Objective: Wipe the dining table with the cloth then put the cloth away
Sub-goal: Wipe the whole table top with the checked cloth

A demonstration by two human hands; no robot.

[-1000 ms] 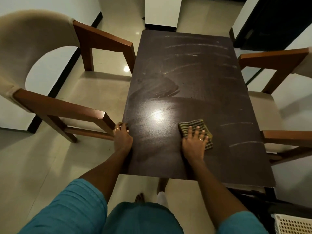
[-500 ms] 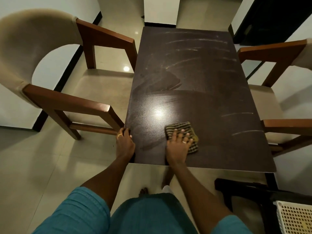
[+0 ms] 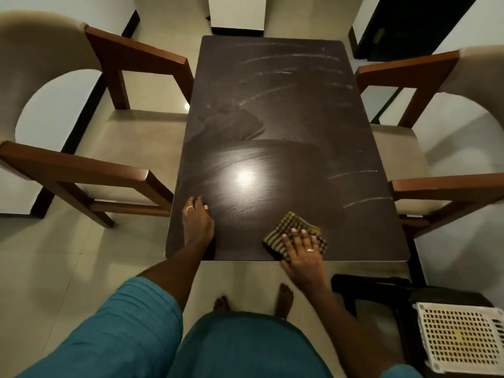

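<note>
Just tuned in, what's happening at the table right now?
A person is wiping the dark dining table with a checked cloth. The right hand lies flat on the cloth at the table's near edge, while the left hand rests on the near left edge. Streaks still show across the far half and right side. An armchair stands at each long side.

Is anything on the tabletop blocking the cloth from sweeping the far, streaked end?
Nothing visible. The right hand presses the cloth at the near edge; the dining table beyond holds only pale streaks.
</note>
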